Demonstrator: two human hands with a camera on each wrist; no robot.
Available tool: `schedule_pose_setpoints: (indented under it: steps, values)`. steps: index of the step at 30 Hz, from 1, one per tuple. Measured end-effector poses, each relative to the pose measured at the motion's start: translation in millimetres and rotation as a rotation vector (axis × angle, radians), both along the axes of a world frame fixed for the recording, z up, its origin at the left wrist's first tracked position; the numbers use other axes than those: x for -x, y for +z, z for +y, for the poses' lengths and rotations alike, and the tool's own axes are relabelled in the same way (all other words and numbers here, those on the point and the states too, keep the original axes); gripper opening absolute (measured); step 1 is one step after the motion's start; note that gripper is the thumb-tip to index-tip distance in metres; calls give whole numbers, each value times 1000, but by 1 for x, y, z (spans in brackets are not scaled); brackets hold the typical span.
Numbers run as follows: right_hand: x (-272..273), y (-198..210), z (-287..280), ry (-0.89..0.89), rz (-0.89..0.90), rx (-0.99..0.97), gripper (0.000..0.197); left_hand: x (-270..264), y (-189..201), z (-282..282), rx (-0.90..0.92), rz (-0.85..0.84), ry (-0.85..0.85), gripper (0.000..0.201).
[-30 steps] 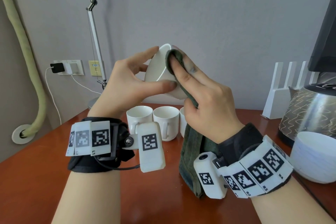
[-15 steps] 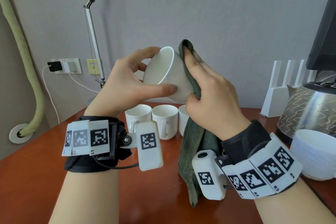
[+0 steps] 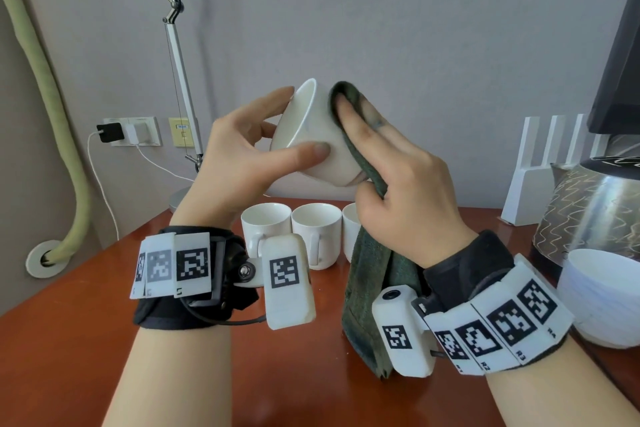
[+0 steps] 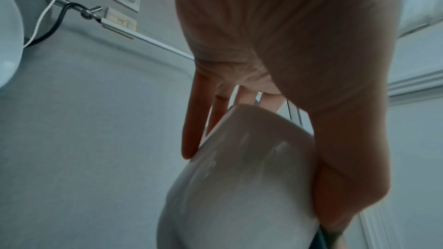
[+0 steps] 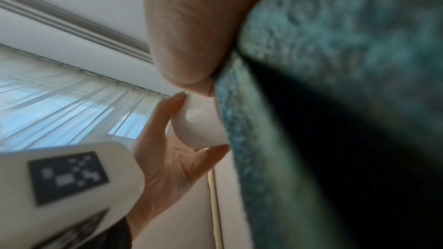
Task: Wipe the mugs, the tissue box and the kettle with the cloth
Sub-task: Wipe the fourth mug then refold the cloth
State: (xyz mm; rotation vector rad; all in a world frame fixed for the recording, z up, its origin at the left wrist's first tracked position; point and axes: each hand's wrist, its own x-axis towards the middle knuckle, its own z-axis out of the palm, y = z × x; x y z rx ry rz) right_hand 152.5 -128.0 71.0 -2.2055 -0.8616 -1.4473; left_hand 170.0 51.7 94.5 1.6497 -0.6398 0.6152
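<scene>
Two hands share one mug, raised above the mugs standing on the surface: the left hand clamps its rim and side to steady it, while the right hand, pinching the cloth, presses it against the mug's wall.

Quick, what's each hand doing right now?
Left hand: grips the raised mug.
Right hand: holds the cloth against that mug.
</scene>
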Motion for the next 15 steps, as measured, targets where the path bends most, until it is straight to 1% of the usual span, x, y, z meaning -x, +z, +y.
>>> schedule_pose_setpoints:
  steps: [2,4,6,7,9,12,14,15]
  values:
    - [-4,-3,-1,44,-65,-55,75,-3,-1,-1,101,24,-36,89]
    - [-11,-5,-4,115,-78,-257,65,-5,-2,-2,192,38,-36,91]
    - [-17,-6,-7,177,-45,-488,57,-6,-3,-5,239,53,-47,91]
    - [-17,-5,-8,201,-5,-575,57,-7,-4,-6,252,64,-56,91]
    - [-14,-3,-8,270,116,-683,60,-9,-6,-9,279,94,-72,88]
    - [-6,2,-3,384,273,-767,61,-13,-10,-15,350,150,-106,77]
    - [-4,5,-2,442,371,-814,58,-14,-10,-17,424,189,-144,75]
    - [-4,7,-2,462,416,-835,54,-15,-9,-17,460,206,-170,77]
